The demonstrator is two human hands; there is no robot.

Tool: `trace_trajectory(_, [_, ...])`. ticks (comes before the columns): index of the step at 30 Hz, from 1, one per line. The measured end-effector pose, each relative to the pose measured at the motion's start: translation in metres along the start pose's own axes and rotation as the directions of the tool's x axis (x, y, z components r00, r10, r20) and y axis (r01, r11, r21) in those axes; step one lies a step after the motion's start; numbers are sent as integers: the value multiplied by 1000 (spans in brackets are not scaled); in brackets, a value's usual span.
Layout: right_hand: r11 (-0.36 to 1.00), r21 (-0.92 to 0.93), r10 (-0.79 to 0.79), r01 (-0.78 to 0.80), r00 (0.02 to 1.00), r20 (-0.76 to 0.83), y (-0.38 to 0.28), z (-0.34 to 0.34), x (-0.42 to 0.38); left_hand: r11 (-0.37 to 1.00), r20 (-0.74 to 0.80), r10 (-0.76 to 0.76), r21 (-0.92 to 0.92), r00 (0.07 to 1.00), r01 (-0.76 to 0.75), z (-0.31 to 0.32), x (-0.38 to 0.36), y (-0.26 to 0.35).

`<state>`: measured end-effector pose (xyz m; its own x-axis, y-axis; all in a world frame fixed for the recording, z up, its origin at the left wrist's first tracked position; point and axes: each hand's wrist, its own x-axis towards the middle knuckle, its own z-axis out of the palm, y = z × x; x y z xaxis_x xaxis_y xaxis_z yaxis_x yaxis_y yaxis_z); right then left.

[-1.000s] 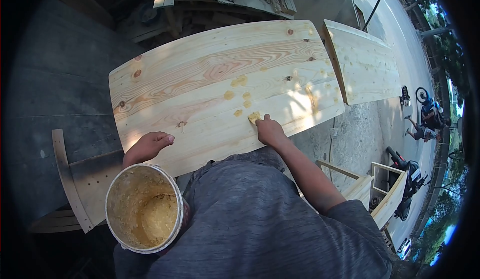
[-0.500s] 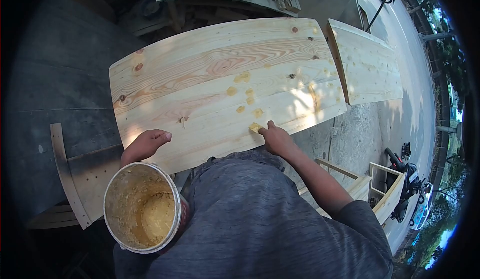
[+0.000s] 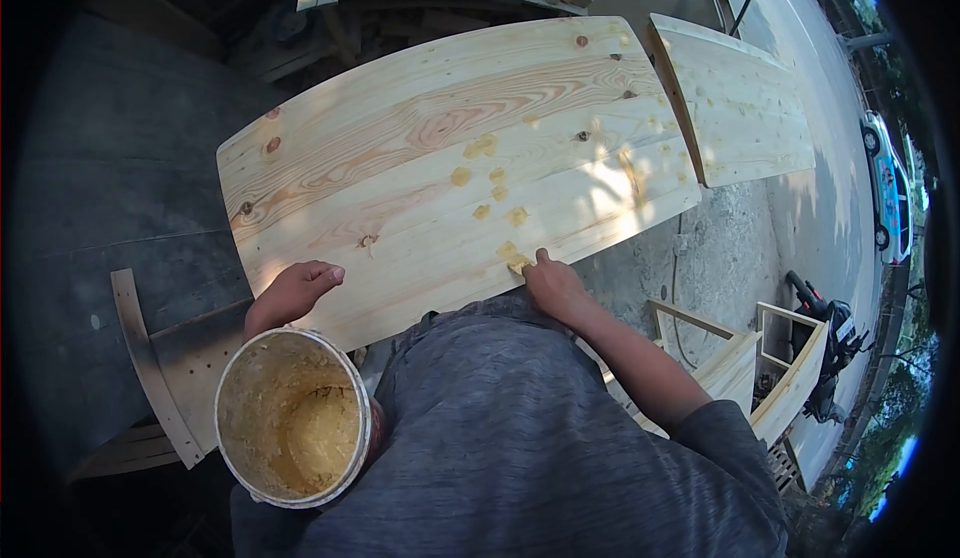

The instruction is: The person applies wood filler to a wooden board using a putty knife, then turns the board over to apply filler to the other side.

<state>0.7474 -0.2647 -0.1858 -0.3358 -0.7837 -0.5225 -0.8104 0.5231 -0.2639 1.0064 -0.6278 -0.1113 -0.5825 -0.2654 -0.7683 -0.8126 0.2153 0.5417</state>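
A wide pine panel (image 3: pixel 400 158) lies in front of me, dotted with several yellow filler patches (image 3: pixel 487 146). My right hand (image 3: pixel 550 283) presses a small dab of yellow filler (image 3: pixel 514 255) onto the panel near its front edge, fingers closed around what spreads it. My left hand (image 3: pixel 295 293) rests with curled fingers on the panel's near left edge, holding nothing that I can see. A round bucket (image 3: pixel 292 416) of yellow filler paste sits against my body just below the left hand.
A second pine panel (image 3: pixel 745 108) lies to the right, end to end with the first. A curved wooden piece (image 3: pixel 150 368) and dark boards are at left. Wooden frames (image 3: pixel 780 378) stand at right, with a motorbike (image 3: pixel 825 333) and a car (image 3: pixel 890 193) on the road.
My right hand has drawn back toward me along the panel, leaving new filler patches behind it. The left hand and bucket have stayed put. A car has come into view on the road.
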Motion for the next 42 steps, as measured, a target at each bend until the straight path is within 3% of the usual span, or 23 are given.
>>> trace_trajectory(1, [999, 39, 15, -9, 986, -164, -3, -3, 6, 1000, -7, -3, -10, 1000, 3, 0, 2, -2])
trace_trajectory(8, [997, -63, -32, 47, 973, 227, 11, -25, -9, 997, -58, -72, -23, 996, 71, 10, -17, -3])
trace_trajectory(11, [993, 45, -110, 107, 991, 77, -10, -17, -5, 991, -63, -105, -84, 992, 100, 27, -24, -7])
trace_trajectory(14, [949, 50, -309, 313, 949, -60, 3, 32, 11, 989, -58, -109, -112, 992, 102, 47, -32, -2])
trace_trajectory(15, [949, 45, -302, 312, 940, -159, 5, 37, 2, 988, -48, -112, -108, 993, 106, 53, -38, 0])
trace_trajectory(18, [969, 48, -244, 244, 970, -11, 16, 31, -13, 972, -92, -93, -223, 991, 70, 69, -57, -13])
trace_trajectory(21, [939, 92, -321, 330, 942, -99, 4, 22, -3, 973, -158, -135, -206, 978, 101, 87, -76, -17])
trace_trajectory(28, [939, -51, -336, 340, 939, 70, -18, 20, 5, 946, -143, -160, -304, 977, 111, 134, -114, -8])
trace_trajectory(29, [931, -9, -364, 364, 930, -46, -13, 37, 17, 949, -149, -168, -293, 974, 119, 140, -116, -10])
trace_trajectory(32, [934, -108, -323, 340, 934, 150, 5, 22, 10, 934, -150, -169, -339, 974, 110, 150, -119, -19])
trace_trajectory(34, [955, -82, -255, 284, 932, 259, 29, -13, -18, 909, -145, -143, -411, 979, 72, 156, -122, -21])
trace_trajectory(37, [991, -71, -84, 115, 935, 345, 86, -29, -53, 921, -157, -156, -379, 975, 87, 162, -123, -23])
trace_trajectory(39, [999, -38, -1, 11, 970, 245, 141, -6, -72, 924, -154, -157, -372, 976, 90, 164, -120, -19])
trace_trajectory(42, [948, 138, 286, -288, 958, 30, 178, 0, -102, 926, -127, -156, -364, 980, 100, 166, -112, -15])
